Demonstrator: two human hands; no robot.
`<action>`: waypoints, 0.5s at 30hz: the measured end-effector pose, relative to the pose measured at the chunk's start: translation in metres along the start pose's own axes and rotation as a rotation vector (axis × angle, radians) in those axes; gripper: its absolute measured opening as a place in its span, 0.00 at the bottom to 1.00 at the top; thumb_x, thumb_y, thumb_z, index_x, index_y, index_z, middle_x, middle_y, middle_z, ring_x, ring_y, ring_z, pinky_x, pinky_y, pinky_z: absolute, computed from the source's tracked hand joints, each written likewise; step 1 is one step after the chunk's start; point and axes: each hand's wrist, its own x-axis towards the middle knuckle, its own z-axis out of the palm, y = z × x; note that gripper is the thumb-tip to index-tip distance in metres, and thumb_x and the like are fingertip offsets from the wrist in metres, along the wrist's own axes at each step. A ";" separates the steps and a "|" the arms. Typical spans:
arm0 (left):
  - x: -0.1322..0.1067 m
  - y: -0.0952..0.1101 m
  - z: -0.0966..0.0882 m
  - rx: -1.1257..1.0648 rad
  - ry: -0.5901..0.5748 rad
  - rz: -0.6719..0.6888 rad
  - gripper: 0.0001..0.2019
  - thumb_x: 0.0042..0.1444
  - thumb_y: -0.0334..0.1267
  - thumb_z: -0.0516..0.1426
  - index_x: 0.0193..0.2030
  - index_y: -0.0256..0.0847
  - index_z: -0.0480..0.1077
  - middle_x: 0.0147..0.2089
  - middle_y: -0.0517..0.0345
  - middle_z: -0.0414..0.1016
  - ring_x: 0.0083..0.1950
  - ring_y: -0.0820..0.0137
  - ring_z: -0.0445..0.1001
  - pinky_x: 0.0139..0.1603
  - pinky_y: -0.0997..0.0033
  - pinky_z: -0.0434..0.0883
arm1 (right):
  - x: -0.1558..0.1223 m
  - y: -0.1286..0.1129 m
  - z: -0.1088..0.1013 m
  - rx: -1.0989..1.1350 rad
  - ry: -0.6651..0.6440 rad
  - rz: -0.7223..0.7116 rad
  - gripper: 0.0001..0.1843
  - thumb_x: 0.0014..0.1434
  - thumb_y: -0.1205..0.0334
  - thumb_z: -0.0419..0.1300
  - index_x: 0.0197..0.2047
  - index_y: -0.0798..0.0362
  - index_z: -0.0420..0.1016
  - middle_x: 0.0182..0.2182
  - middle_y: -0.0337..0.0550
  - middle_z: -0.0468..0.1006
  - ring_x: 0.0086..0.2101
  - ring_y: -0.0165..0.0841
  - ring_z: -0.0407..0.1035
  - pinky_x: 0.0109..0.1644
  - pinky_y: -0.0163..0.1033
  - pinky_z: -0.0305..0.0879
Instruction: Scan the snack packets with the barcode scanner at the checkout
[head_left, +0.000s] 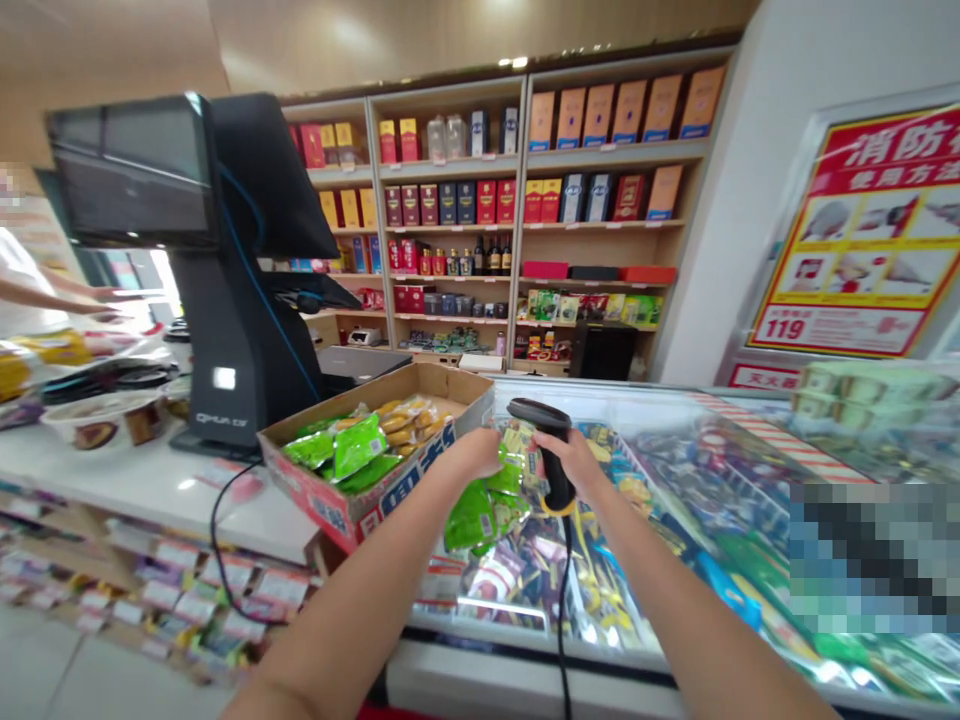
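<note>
Barcode scanner (556, 480) in right hand (581, 465); poster (840, 235) seemingly reads 消防, 119.

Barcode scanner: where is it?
The head view shows the barcode scanner in the right hand, above the glass-topped freezer, beside the green packet in the left hand.

Bright overhead light glares on the freezer glass (570, 410), while the frame's edges bow and blur.

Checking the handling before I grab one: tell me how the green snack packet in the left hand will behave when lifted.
The green snack packet will probably be floppy, since it bends and creases below the left hand. It looks light for its size, as one hand carries it. Its glossy film may feel slippery.
</note>
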 end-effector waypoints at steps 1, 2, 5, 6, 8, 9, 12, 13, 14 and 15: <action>0.005 -0.001 0.009 0.004 -0.037 0.000 0.15 0.40 0.26 0.62 0.38 0.36 0.74 0.39 0.47 0.78 0.42 0.58 0.77 0.46 0.63 0.72 | 0.000 0.004 -0.004 0.011 0.009 0.002 0.15 0.45 0.50 0.64 0.24 0.56 0.74 0.11 0.40 0.71 0.13 0.31 0.65 0.17 0.34 0.61; 0.009 -0.004 0.016 0.013 -0.077 0.007 0.18 0.38 0.25 0.63 0.39 0.37 0.74 0.39 0.47 0.78 0.43 0.58 0.77 0.46 0.63 0.72 | 0.000 0.007 -0.008 0.013 0.014 0.007 0.15 0.45 0.51 0.63 0.23 0.56 0.73 0.11 0.40 0.71 0.13 0.31 0.65 0.17 0.34 0.61; 0.017 -0.018 0.033 0.028 -0.115 -0.010 0.26 0.28 0.26 0.68 0.40 0.37 0.74 0.42 0.46 0.77 0.44 0.55 0.76 0.48 0.61 0.72 | -0.002 0.013 -0.017 -0.028 0.002 0.027 0.15 0.47 0.51 0.63 0.23 0.56 0.73 0.11 0.41 0.71 0.12 0.30 0.65 0.17 0.34 0.61; 0.018 -0.023 0.037 0.019 -0.073 -0.024 0.28 0.26 0.27 0.69 0.40 0.36 0.74 0.43 0.44 0.77 0.45 0.53 0.76 0.49 0.59 0.71 | -0.002 0.013 -0.018 -0.042 0.000 0.026 0.15 0.48 0.51 0.63 0.24 0.56 0.73 0.11 0.41 0.71 0.12 0.30 0.65 0.17 0.34 0.62; 0.020 -0.031 0.045 -0.016 0.045 -0.044 0.29 0.25 0.30 0.71 0.42 0.35 0.74 0.46 0.41 0.76 0.47 0.52 0.75 0.51 0.58 0.70 | -0.003 0.012 -0.021 -0.056 -0.002 0.014 0.15 0.48 0.51 0.63 0.24 0.56 0.72 0.11 0.41 0.71 0.12 0.30 0.65 0.17 0.34 0.62; 0.021 -0.034 0.049 -0.059 0.114 -0.047 0.29 0.28 0.32 0.71 0.43 0.35 0.74 0.47 0.41 0.75 0.48 0.52 0.74 0.53 0.58 0.69 | -0.002 0.012 -0.022 -0.061 -0.006 0.012 0.15 0.47 0.51 0.63 0.24 0.55 0.72 0.11 0.40 0.72 0.12 0.30 0.65 0.17 0.34 0.63; 0.022 -0.039 0.055 -0.315 0.297 -0.078 0.20 0.40 0.31 0.66 0.44 0.37 0.74 0.46 0.48 0.77 0.46 0.60 0.75 0.52 0.62 0.69 | 0.000 0.010 -0.028 -0.091 -0.011 0.040 0.15 0.44 0.51 0.65 0.26 0.55 0.71 0.14 0.41 0.74 0.12 0.30 0.66 0.16 0.34 0.63; 0.022 -0.039 0.056 -0.421 0.350 -0.098 0.17 0.42 0.30 0.64 0.43 0.37 0.74 0.43 0.51 0.78 0.44 0.62 0.75 0.50 0.64 0.69 | 0.001 0.010 -0.031 -0.105 -0.013 0.056 0.16 0.43 0.51 0.66 0.26 0.55 0.71 0.16 0.42 0.76 0.13 0.30 0.66 0.15 0.34 0.63; 0.021 -0.038 0.056 -0.515 0.392 -0.118 0.15 0.44 0.29 0.63 0.41 0.37 0.74 0.40 0.54 0.78 0.42 0.64 0.75 0.48 0.65 0.70 | 0.002 0.009 -0.034 -0.122 -0.015 0.070 0.16 0.42 0.51 0.66 0.27 0.55 0.71 0.18 0.42 0.77 0.13 0.31 0.66 0.15 0.35 0.63; 0.021 -0.037 0.056 -0.582 0.416 -0.133 0.13 0.45 0.29 0.61 0.40 0.37 0.74 0.37 0.56 0.78 0.40 0.65 0.75 0.47 0.67 0.70 | 0.003 0.009 -0.038 -0.141 -0.019 0.078 0.16 0.41 0.51 0.66 0.27 0.55 0.71 0.20 0.43 0.78 0.13 0.31 0.67 0.15 0.35 0.63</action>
